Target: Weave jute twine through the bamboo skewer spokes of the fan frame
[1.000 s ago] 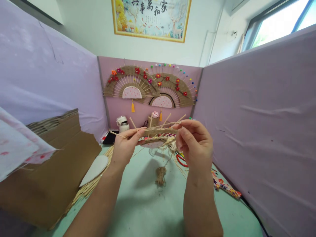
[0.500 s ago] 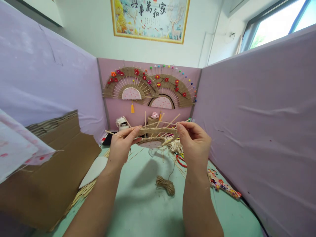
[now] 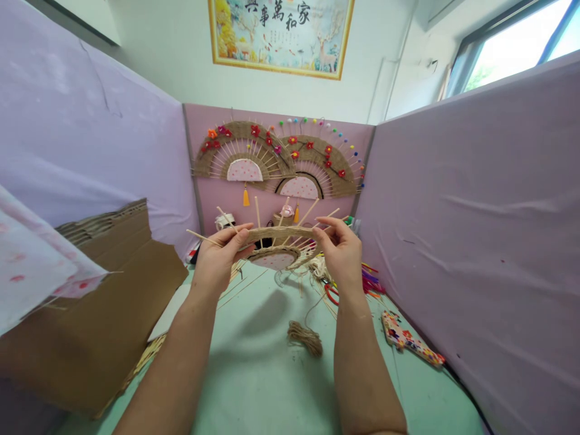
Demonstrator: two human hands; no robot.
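Between my hands, above the table, is a small woven fan point(image 3: 283, 232) with wooden sticks radiating up from it and a twine band across them. A half-round pink dotted cloth piece point(image 3: 274, 260) forms its lower middle. My left hand point(image 3: 216, 260) grips the fan's left end, thumb over the band. At the right end, my right hand point(image 3: 341, 246) pinches the band between thumb and fingers. A bundle of brown twine point(image 3: 305, 338) lies on the table below, a strand running from it up toward the fan's right side.
Brown cardboard point(image 3: 113, 314) and dotted cloth point(image 3: 45, 260) stand at left. Red-handled scissors point(image 3: 332, 294) and loose sticks lie behind my hands. A flowery glue gun-shaped object point(image 3: 410, 343) rests at right on the green table point(image 3: 272, 393). Two large decorated fans point(image 3: 247, 142) hang on the back panel.
The fan has tilted, its sticks now showing more upright. My right hand has moved slightly left and its fingers have shifted along the band; the view has shifted a little.
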